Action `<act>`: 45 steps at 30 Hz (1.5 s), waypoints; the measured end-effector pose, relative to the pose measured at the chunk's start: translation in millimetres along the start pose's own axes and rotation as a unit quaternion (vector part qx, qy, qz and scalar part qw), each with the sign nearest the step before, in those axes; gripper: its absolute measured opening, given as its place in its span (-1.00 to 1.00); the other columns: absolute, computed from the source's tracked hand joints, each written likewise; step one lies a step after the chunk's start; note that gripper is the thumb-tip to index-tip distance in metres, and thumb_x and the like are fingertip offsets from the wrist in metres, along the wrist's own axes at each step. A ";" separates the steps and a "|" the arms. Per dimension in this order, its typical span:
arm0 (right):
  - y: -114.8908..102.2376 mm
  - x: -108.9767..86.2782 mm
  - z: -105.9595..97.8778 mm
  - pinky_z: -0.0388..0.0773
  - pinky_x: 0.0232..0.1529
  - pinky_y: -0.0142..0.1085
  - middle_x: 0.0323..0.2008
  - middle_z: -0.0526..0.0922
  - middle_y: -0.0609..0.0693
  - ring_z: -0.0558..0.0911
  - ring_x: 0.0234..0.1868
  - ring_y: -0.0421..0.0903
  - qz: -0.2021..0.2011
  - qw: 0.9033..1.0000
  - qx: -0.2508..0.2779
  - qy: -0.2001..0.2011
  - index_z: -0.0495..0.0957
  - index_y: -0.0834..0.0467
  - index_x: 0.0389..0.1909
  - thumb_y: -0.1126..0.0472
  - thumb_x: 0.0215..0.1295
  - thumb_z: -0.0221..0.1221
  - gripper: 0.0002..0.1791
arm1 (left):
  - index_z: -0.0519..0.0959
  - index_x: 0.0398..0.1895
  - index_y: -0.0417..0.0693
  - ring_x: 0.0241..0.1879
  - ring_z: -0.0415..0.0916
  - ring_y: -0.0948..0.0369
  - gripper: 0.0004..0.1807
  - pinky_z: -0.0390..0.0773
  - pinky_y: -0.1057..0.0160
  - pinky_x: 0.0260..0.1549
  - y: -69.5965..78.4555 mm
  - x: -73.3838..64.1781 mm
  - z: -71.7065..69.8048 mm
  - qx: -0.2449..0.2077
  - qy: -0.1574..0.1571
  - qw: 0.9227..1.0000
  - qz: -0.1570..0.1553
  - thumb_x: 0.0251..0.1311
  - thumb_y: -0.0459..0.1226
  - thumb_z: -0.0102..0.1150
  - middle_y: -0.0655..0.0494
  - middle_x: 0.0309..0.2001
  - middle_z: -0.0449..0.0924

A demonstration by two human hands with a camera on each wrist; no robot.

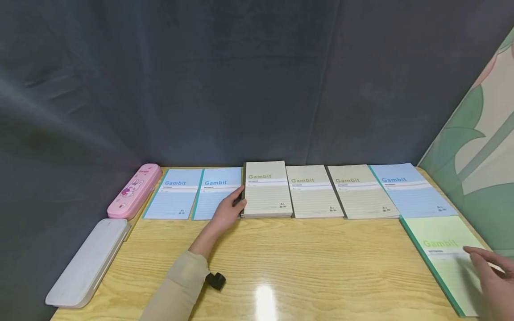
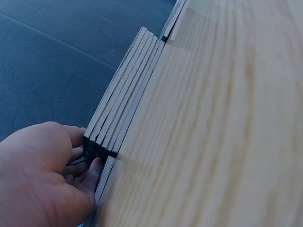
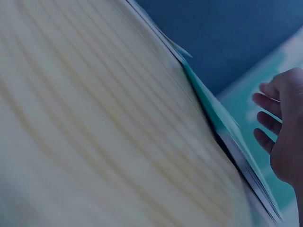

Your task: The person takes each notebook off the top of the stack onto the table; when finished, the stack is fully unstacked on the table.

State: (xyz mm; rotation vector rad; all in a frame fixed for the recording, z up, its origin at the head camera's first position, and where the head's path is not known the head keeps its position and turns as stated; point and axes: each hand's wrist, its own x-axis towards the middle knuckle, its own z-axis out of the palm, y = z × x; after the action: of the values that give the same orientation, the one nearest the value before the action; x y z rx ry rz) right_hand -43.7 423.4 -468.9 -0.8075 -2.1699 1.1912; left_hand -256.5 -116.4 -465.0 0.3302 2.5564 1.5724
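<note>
At the back middle of the table, my left hand [image 1: 229, 209] grips the dark-spined left edge of a stack of beige notebooks [image 1: 267, 191]. Several page edges of this stack [image 2: 123, 94] show in the left wrist view, with my fingers curled at its spine. On the right, my right hand [image 1: 495, 272] hovers over a green notebook [image 1: 445, 263], its fingers loosely bent and holding nothing. The right wrist view, somewhat blurred, has this hand [image 3: 284, 118] apart from the green notebook [image 3: 222, 123].
Two blue notebooks [image 1: 172, 196] lie left of the stack. Right of it are two more beige notebooks [image 1: 313, 196] and a blue notebook [image 1: 413, 191]. A pink pencil case [image 1: 134, 191] and a white case [image 1: 90, 263] line the left edge. A dark curtain [image 1: 241, 80] hangs behind.
</note>
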 end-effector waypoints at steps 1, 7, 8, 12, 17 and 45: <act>-10.6 -5.3 4.8 0.20 -0.67 -0.37 -0.42 0.47 -0.61 0.25 -0.71 -0.35 0.004 1.000 0.025 -0.015 0.67 -0.43 -0.13 0.11 0.56 0.08 -0.69 | 0.12 0.61 0.05 0.45 0.20 -0.08 -0.38 0.30 -0.07 0.36 -0.1 0.0 0.0 0.001 0.001 1.000 0.000 0.57 -0.15 -0.02 -0.12 0.53 0.15; -44.9 -22.6 51.1 0.43 -0.53 -0.58 -0.44 0.75 -0.30 0.62 -0.48 -0.37 -0.003 0.981 0.188 -0.051 0.78 0.22 -0.14 0.24 0.42 0.26 -0.83 | 0.12 0.62 0.08 0.45 0.20 -0.06 -0.37 0.29 -0.05 0.36 -0.2 -0.2 -0.2 0.006 -0.003 1.000 -0.002 0.57 -0.13 -0.02 -0.09 0.54 0.14; -48.4 -24.8 60.3 0.47 -0.37 -0.64 -0.35 0.77 -0.30 0.66 -0.34 -0.39 -0.009 0.975 0.217 -0.058 0.76 0.31 -0.16 0.29 0.40 0.27 -0.83 | 0.12 0.62 0.09 0.45 0.19 -0.06 -0.38 0.29 -0.05 0.37 0.0 -0.4 -0.4 0.007 -0.002 1.000 -0.002 0.58 -0.13 -0.03 -0.08 0.54 0.14; -59.8 -36.8 94.8 0.50 -0.09 -0.63 -0.30 0.79 -0.20 0.68 -0.17 -0.36 -0.064 0.968 0.225 -0.090 0.71 0.44 -0.19 0.39 0.40 0.24 -0.84 | 0.13 0.61 0.10 0.46 0.19 -0.07 -0.38 0.28 -0.07 0.37 1.2 -1.1 -1.2 0.006 -0.001 1.000 -0.003 0.57 -0.14 -0.02 -0.09 0.54 0.14; -72.7 -52.7 124.2 0.51 -0.12 -0.61 -0.25 0.76 -0.27 0.67 -0.16 -0.36 -0.132 0.971 0.148 -0.130 0.70 0.40 -0.09 0.31 0.46 0.20 -0.78 | 0.13 0.61 0.09 0.46 0.18 -0.08 -0.38 0.27 -0.07 0.37 1.4 -0.5 -1.9 0.005 -0.002 1.000 -0.002 0.57 -0.14 -0.01 -0.09 0.54 0.14; -134.7 -68.9 229.0 0.50 -0.05 -0.58 -0.07 0.72 0.19 0.60 -0.07 -0.28 -0.169 0.943 0.188 -0.216 0.70 0.28 -0.02 0.30 0.44 0.21 -0.79 | 0.17 0.60 0.00 0.49 0.12 -0.07 -0.39 0.23 -0.07 0.40 1.6 -1.7 -0.8 -0.002 0.004 1.000 0.007 0.56 -0.19 0.01 -0.15 0.52 0.17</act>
State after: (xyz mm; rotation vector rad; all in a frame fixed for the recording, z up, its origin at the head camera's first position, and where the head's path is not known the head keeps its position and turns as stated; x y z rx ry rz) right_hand -188.1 190.0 -470.9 -0.0033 -2.1780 1.6327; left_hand -254.9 -116.8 -463.1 0.3419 2.5629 1.5853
